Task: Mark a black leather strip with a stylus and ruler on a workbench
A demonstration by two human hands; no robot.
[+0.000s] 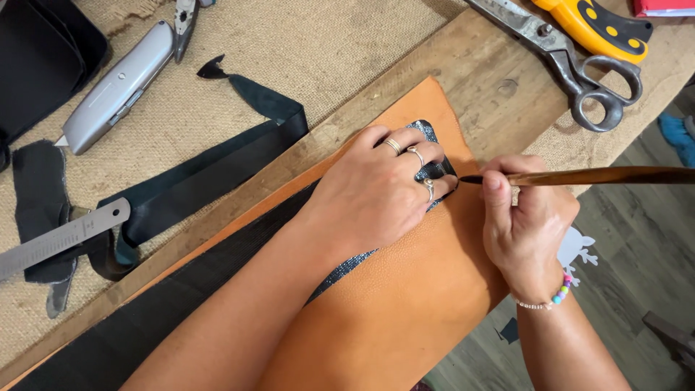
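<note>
Marking step in hand: tracing round a template onto leather.

Left hand [376,195] pressed flat, fingers spread, on a dark speckled template [428,132]; grip apart, holding by downward pressure only. Template lying on an orange leather sheet [413,304], mostly hidden under the palm, one rounded corner showing just beyond the fingertips and a thin strip emerging below the wrist.

Right hand [525,232] closed round a slim brown marking tool [601,175], grip clamped on the shaft near its dark tip. Tip touching or nearly touching the template's edge just beside the left ring finger; actual contact not clear enough to tell. Shaft running outward to the right, away from the grip.

Leather sheet resting across a wooden board [478,80] on the burlap-covered counter [318,43], one end overhanging toward the floor. Black mesh strip [145,318] lying under the left forearm.

Away from both grips: heavy scissors [572,58], yellow-handled tool [594,25], grey utility knife [116,87], steel ruler [61,237], dark leather offcuts [217,166].

Judged next: tip to follow the template's edge closely, with steady downward pressure from the left hand to prevent slipping, and fingers lifted or shifted clear of the line as the tip approaches.
</note>
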